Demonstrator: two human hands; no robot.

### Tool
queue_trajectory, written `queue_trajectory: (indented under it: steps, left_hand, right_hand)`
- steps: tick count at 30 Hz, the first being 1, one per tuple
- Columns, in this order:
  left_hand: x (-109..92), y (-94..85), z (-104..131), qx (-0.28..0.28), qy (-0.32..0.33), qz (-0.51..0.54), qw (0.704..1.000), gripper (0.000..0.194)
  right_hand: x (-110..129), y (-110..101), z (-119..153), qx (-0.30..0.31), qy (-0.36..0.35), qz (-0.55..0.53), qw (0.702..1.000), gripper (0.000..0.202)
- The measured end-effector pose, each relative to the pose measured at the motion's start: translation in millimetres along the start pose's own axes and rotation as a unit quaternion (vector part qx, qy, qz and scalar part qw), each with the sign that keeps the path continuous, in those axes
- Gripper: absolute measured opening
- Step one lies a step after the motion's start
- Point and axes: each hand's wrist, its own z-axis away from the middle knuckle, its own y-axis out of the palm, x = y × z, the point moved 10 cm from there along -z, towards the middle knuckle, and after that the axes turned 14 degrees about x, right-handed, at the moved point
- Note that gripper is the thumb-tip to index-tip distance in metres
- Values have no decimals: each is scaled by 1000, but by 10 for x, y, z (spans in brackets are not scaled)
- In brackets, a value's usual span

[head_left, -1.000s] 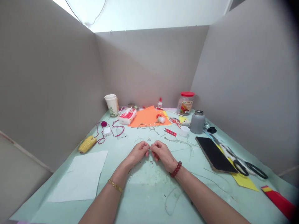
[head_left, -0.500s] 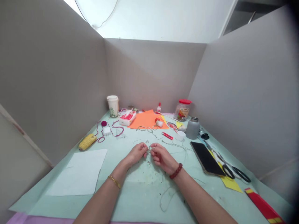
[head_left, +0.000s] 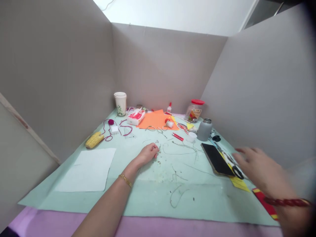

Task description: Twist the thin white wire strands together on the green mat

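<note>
My left hand (head_left: 148,154) is pinched closed at the middle of the green sheet, around a small greenish cord piece (head_left: 159,148) whose end sticks out beside the fingertips. Over at the right, my right hand (head_left: 259,168) is slightly blurred, with its fingers apart above the handles of the scissors (head_left: 237,171). Nothing shows between those fingers. Beside the scissors lie a black phone-like slab (head_left: 218,160) and a yellow paper (head_left: 239,184). Thin cords (head_left: 189,147) and small scraps are scattered near my left hand.
A white cloth (head_left: 86,169) and a yellow corn-shaped object (head_left: 94,140) lie left. Farther back stand a cup (head_left: 120,104), a tissue pack (head_left: 136,117), orange paper (head_left: 154,120), a red-lidded jar (head_left: 194,112) and a grey bottle (head_left: 204,130). Grey panels enclose the back and sides.
My right hand has left the cord by my left hand and moved right, over the scissors, with its fingers opened. My left hand stays pinched. The view has shifted slightly.
</note>
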Motion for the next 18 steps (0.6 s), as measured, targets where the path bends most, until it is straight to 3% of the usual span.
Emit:
queue_trajectory:
  steps: [2,5,7,9,11,18]
  left_hand:
    - [5,9,0,0,-3,-7,1000,23]
    - [15,13,-3,-4,-7,-9,1000,23]
    - [10,16,-6,-1,-4,-1,1000,23]
    - [-5,17,-6,3,3,11,1000,22]
    - [-19,5,0,1,6,24,1000,23]
    - [11,-118,48,-65,-44,28,997,36]
  right_hand:
    - [589,441,65,77,-88,-79,990,19]
    - [1517,1168,197,188,-204,-209,938,18]
    - [1831,1591,211,240,-200,-238,920,18]
    - [1920,1948,206,305,-162,-247,905,18]
    - [1901,2103,187,330,-142,-242,902,12]
    - [1705,1973,-3,289,-158,-206,921,16]
